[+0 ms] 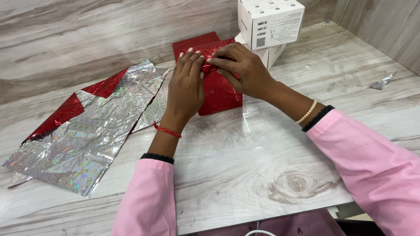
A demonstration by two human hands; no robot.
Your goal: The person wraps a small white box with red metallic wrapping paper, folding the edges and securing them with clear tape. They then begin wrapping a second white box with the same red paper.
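Our left hand (187,83) presses flat on the red foil-wrapped box (218,94), just before the white cartons (270,22); our right hand (243,70) pinches its far-edge fold, fingertips meeting there.

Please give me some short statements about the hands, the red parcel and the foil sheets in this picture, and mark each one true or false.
1. Both hands work at the top edge of the red foil-wrapped parcel. True.
2. The left hand holds scissors. False: it presses on the parcel, and no scissors show.
3. Loose silver foil sheets lie to the left of the parcel. True.
4. The white boxes stand in front of the person, near the table's front edge. False: they stand behind the parcel, stacked.
5. The right hand pinches the foil with its fingers. True.
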